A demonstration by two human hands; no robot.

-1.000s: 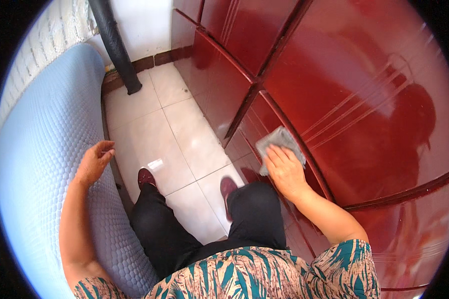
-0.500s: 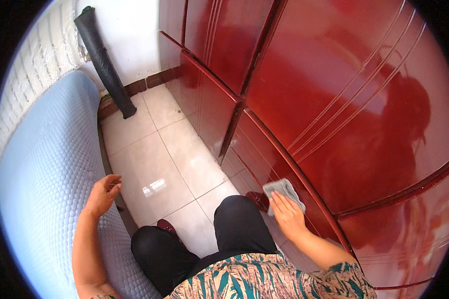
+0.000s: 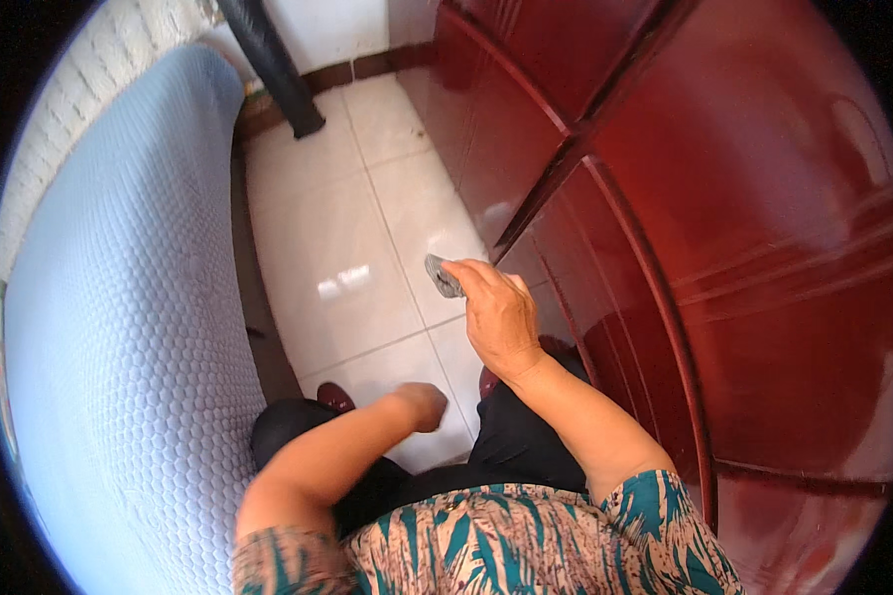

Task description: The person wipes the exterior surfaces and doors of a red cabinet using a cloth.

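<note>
A folded grey cloth (image 3: 445,278) is pinched in my right hand (image 3: 503,315), held in front of me over the floor tiles and away from the cabinet. My left hand (image 3: 423,407) is in front of my body between my knees, smeared by motion, its fingers hidden. To my right stands the glossy dark red wooden cabinet (image 3: 764,218), with raised trim and door seams.
A bed with a light blue quilted cover (image 3: 139,268) runs along my left. At the far end a black wrapped roll (image 3: 273,69) leans by the white wall (image 3: 332,30). Pale floor tiles (image 3: 318,228) lie between bed and cabinet.
My right hand has come off the cabinet with the cloth and moved left and forward. My left hand has swung right, from beside the bed to between my knees. The view has tilted downward.
</note>
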